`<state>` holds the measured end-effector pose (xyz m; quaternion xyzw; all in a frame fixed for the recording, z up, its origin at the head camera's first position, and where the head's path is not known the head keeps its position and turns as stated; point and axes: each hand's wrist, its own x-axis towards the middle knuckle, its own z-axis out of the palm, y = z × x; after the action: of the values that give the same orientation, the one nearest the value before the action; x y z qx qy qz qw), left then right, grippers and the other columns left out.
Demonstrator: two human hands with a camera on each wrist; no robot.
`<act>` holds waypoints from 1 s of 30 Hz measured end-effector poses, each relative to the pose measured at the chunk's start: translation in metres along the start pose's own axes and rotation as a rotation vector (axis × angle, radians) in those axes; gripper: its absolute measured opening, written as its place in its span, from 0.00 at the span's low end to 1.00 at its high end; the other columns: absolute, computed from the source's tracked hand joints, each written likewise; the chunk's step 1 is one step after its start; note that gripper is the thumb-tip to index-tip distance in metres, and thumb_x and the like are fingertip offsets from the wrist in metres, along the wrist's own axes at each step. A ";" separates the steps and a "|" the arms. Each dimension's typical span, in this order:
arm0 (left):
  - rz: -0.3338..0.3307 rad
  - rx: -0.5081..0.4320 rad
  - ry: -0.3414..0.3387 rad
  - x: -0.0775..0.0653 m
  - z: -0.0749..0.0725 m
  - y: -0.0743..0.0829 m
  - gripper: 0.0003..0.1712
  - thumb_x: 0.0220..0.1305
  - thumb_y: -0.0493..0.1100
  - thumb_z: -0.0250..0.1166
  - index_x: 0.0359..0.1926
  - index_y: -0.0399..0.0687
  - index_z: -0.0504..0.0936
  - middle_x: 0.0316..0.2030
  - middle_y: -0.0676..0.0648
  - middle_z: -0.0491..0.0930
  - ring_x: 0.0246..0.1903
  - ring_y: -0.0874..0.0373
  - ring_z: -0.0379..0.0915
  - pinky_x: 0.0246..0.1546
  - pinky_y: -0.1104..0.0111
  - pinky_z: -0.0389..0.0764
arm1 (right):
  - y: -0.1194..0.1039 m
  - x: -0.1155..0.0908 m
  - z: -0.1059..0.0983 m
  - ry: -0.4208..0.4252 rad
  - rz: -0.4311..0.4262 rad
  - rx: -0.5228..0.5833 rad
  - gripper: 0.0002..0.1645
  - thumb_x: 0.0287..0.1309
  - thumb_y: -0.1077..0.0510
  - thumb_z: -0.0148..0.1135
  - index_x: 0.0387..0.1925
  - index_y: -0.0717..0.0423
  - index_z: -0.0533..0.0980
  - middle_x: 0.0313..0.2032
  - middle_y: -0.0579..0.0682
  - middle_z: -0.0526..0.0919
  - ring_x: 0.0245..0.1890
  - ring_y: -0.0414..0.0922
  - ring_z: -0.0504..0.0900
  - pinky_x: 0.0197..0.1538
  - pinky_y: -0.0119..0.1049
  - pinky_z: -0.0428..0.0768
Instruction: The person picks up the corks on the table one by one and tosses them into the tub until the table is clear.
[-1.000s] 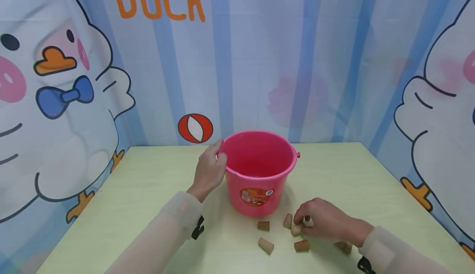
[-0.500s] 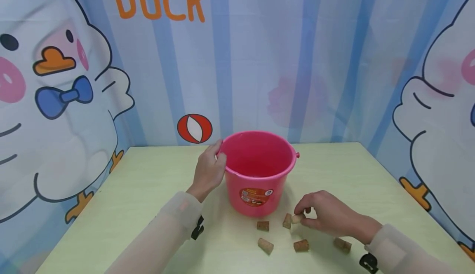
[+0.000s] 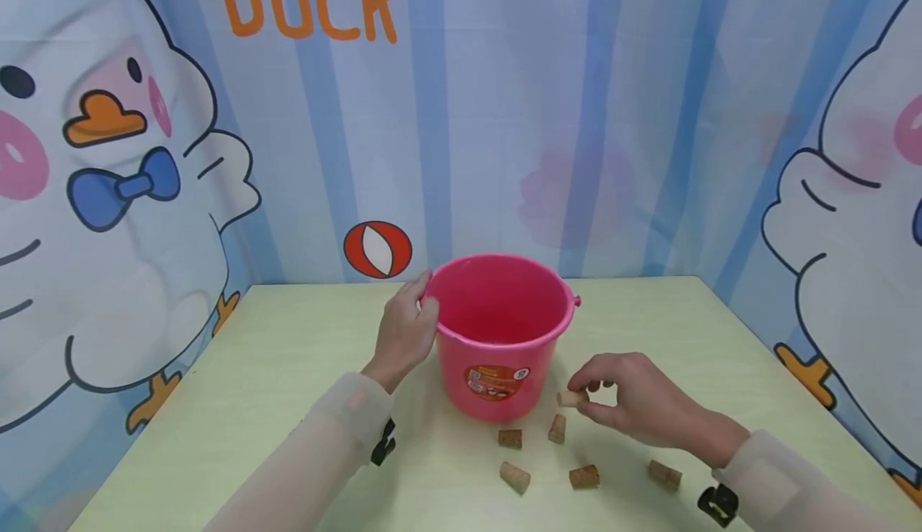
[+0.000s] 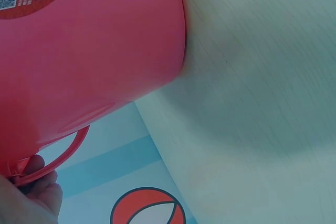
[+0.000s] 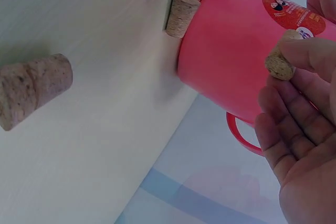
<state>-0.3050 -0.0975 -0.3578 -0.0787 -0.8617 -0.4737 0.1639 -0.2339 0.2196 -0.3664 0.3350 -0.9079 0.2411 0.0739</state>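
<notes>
"What was the biggest thing there?"

"A blue-striped curtain point(image 3: 490, 116), printed with white cartoon ducks point(image 3: 137, 276) and an orange DUCK."

"And in front of it?"

"A pale yellow table point(image 3: 317, 332), and on it a pink bucket point(image 3: 497, 360) stood upright, mouth up, with a label on the side facing the person."

"How were the hands?"

"The left hand point(image 3: 406, 328) gripped the bucket at the left of its rim, where the handle point(image 4: 68, 153) joined. The right hand point(image 3: 648, 400) pinched a pale cork point(image 3: 571, 398) above the table, outside the bucket, near its right wall."

"Was that cork touching the bucket?"

"I couldn't tell."

"Any more?"

"Five other corks point(image 3: 584, 477) sat apart on the table: four in front of the bucket, one farther right, near the right wrist."
</notes>
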 end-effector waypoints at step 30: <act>0.017 0.020 0.004 0.000 -0.001 0.000 0.32 0.76 0.47 0.49 0.78 0.48 0.62 0.74 0.48 0.66 0.70 0.46 0.64 0.62 0.52 0.77 | -0.014 0.017 -0.031 0.387 -0.201 -0.058 0.19 0.46 0.64 0.81 0.42 0.44 0.87 0.38 0.34 0.86 0.37 0.38 0.84 0.39 0.34 0.86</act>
<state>-0.3053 -0.0980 -0.3574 -0.0834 -0.8653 -0.4639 0.1706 -0.2385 0.2160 -0.3285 0.3687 -0.8454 0.2663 0.2802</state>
